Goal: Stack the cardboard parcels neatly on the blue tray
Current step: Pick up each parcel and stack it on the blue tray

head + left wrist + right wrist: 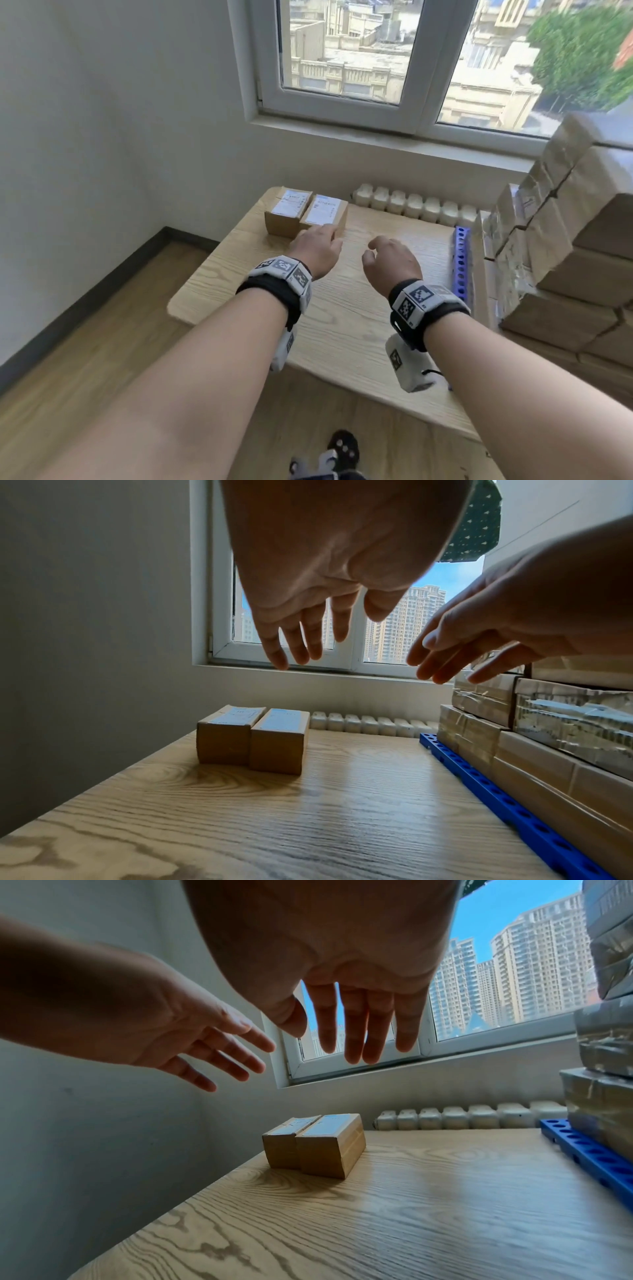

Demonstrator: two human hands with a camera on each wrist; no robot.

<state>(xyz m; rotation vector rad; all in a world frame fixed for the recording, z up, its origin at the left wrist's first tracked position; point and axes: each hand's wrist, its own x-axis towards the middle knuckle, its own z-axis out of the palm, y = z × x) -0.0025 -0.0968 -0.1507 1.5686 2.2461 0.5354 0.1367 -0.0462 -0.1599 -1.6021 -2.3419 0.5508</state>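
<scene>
Two small cardboard parcels with white labels stand side by side at the table's far left corner: the left parcel and the right parcel. My left hand hovers above the table just in front of them, fingers spread, holding nothing. To its right my right hand also hovers with empty, straight fingers. The blue tray lies along the table's right side under a tall stack of taped cardboard parcels.
The wooden table stands in a corner, with a white wall at left and a window behind. A white radiator runs along the table's far edge. Bare tabletop lies between the two parcels and the tray.
</scene>
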